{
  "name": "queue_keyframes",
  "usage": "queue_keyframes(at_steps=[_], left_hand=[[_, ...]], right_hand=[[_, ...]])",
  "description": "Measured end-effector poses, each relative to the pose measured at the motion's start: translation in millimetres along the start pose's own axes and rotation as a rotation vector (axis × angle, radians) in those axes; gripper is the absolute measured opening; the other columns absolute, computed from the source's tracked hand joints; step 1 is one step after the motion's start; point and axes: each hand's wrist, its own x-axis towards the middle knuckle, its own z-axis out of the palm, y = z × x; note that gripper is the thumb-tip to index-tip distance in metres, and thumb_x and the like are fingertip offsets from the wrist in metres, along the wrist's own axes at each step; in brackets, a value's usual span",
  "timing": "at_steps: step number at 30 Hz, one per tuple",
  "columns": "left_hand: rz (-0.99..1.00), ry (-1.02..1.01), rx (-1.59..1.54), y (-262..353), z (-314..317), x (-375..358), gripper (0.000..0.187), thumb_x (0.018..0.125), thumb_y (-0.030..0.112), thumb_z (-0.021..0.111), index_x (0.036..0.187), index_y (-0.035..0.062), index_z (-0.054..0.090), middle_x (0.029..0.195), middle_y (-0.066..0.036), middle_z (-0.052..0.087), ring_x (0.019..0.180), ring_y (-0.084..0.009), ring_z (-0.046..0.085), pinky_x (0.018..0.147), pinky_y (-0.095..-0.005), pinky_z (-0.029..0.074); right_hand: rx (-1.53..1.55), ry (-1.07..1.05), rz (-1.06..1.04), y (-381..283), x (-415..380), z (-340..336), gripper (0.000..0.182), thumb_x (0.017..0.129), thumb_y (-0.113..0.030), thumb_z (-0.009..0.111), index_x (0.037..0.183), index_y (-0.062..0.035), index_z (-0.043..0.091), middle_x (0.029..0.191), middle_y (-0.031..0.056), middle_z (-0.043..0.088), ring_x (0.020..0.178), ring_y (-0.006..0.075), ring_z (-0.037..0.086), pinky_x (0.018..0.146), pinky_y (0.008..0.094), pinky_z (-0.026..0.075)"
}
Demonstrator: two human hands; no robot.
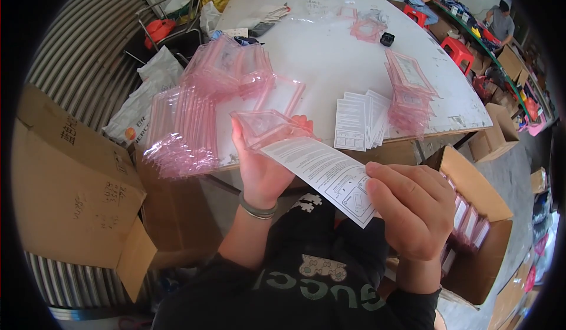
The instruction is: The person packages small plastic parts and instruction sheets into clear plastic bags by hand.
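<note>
My left hand (262, 168) is wrapped round a clear plastic pouch with pink edges (268, 126), its fingertips showing at the far side. Between the thumb and fingers of my right hand (410, 206) is the near end of a printed instruction sheet (324, 174). The sheet's far end meets the mouth of the pouch and overlaps it in this view. On the table (330, 53) beyond, more printed sheets (359, 121) lie fanned out. To the left are heaps of pink-edged pouches (183, 124); a smaller stack of pouches (407, 91) sits at the right edge.
An open carton (498, 247) with filled pouches stands low at the right. A large cardboard box (76, 177) is at the left. A small black object (387, 39) lies on the table. Red stools (457, 53) and two people at a green-edged bench are at the far right.
</note>
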Motion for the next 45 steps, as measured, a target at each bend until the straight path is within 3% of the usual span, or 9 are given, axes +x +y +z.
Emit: queue_keyframes(at_steps=[5, 10, 15, 18, 21, 28, 36, 42, 45], left_hand=[[0.037, 0.042, -0.027, -8.1, 6.0, -0.5, 0.109, 0.084, 0.088, 0.036, 0.134, -0.009, 0.046, 0.132, -0.02, 0.054, 0.123, -0.0372, 0.051, 0.11, -0.0533, 0.038], [0.128, -0.036, 0.011, -31.8, 4.8, -0.3, 0.101, 0.09, 0.083, 0.031, 0.14, -0.0036, 0.044, 0.136, -0.02, 0.054, 0.133, -0.0394, 0.046, 0.113, -0.0564, 0.035], [0.046, 0.085, 0.139, -30.1, -5.8, -5.2, 0.121, 0.078, 0.094, 0.033, 0.149, -0.0047, 0.034, 0.136, -0.023, 0.054, 0.129, -0.0375, 0.05, 0.113, -0.0545, 0.038], [-0.024, -0.038, 0.028, -36.5, -14.6, -7.3, 0.119, 0.08, 0.093, 0.031, 0.15, -0.0044, 0.032, 0.139, -0.023, 0.051, 0.133, -0.0368, 0.047, 0.114, -0.0545, 0.037], [0.003, 0.102, 0.194, -39.3, -13.2, -8.4, 0.114, 0.085, 0.089, 0.028, 0.152, -0.0032, 0.03, 0.145, -0.023, 0.045, 0.137, -0.0363, 0.043, 0.115, -0.0534, 0.036], [0.059, -0.28, -0.13, -54.5, -2.6, -11.3, 0.099, 0.093, 0.08, 0.027, 0.156, 0.0038, 0.025, 0.151, -0.02, 0.043, 0.139, -0.0366, 0.043, 0.115, -0.0491, 0.037], [0.035, -0.227, 0.223, -46.4, -10.7, -6.3, 0.108, 0.087, 0.078, 0.046, 0.157, 0.0015, 0.017, 0.148, -0.019, 0.044, 0.14, -0.0369, 0.041, 0.115, -0.0492, 0.037], [0.07, -0.053, 0.261, -51.7, -9.7, -8.4, 0.096, 0.094, 0.074, 0.034, 0.153, -0.001, 0.027, 0.149, -0.019, 0.044, 0.138, -0.034, 0.043, 0.113, -0.0473, 0.038], [0.146, -0.051, 0.178, -47.6, -14.1, -3.6, 0.093, 0.095, 0.072, 0.028, 0.152, -0.0013, 0.031, 0.148, -0.019, 0.045, 0.137, -0.0332, 0.045, 0.113, -0.0462, 0.039]], right_hand=[[0.009, 0.006, -0.016, -6.3, 1.2, 20.6, 0.029, 0.063, -0.013, 0.07, 0.088, 0.0022, 0.066, 0.084, 0.0141, 0.068, 0.07, 0.0237, 0.067, 0.055, 0.0288, 0.049], [-0.163, -0.039, 0.023, -9.9, -12.1, 56.3, 0.021, 0.069, -0.013, 0.067, 0.087, -0.0019, 0.067, 0.109, 0.0158, 0.065, 0.097, 0.0246, 0.064, 0.077, 0.0358, 0.048], [-0.241, -0.247, -0.046, -17.7, -11.6, 45.2, 0.013, 0.082, -0.016, 0.068, 0.092, -0.0107, 0.074, 0.132, 0.0106, 0.064, 0.126, 0.0232, 0.056, 0.094, 0.0428, 0.04], [-0.244, -0.339, -0.081, -13.2, -1.3, 42.4, 0.012, 0.085, -0.015, 0.066, 0.092, -0.0093, 0.074, 0.129, 0.0117, 0.065, 0.127, 0.0232, 0.057, 0.099, 0.0457, 0.039], [-0.295, -0.453, -0.026, -13.9, 5.0, 34.6, 0.013, 0.084, -0.015, 0.067, 0.09, -0.0055, 0.073, 0.128, 0.0137, 0.065, 0.126, 0.025, 0.057, 0.1, 0.0506, 0.039], [-0.262, -0.479, -0.162, -6.8, 3.7, 45.0, 0.018, 0.076, -0.013, 0.065, 0.084, 0.0017, 0.071, 0.131, 0.0171, 0.062, 0.122, 0.031, 0.057, 0.097, 0.0541, 0.043], [-0.181, -0.353, -0.116, -0.9, -10.5, 46.8, 0.026, 0.077, -0.021, 0.062, 0.086, 0.0018, 0.072, 0.131, 0.0163, 0.061, 0.118, 0.0341, 0.057, 0.098, 0.0636, 0.042], [-0.222, -0.33, -0.043, -1.3, -18.6, 56.0, 0.014, 0.076, -0.014, 0.066, 0.078, -0.0002, 0.068, 0.13, 0.0175, 0.062, 0.115, 0.0306, 0.061, 0.101, 0.0678, 0.034], [0.06, -0.497, -0.008, 1.4, -10.6, 38.4, 0.013, 0.075, -0.013, 0.066, 0.076, -0.0002, 0.068, 0.125, 0.0195, 0.064, 0.112, 0.0309, 0.063, 0.1, 0.0668, 0.036]])
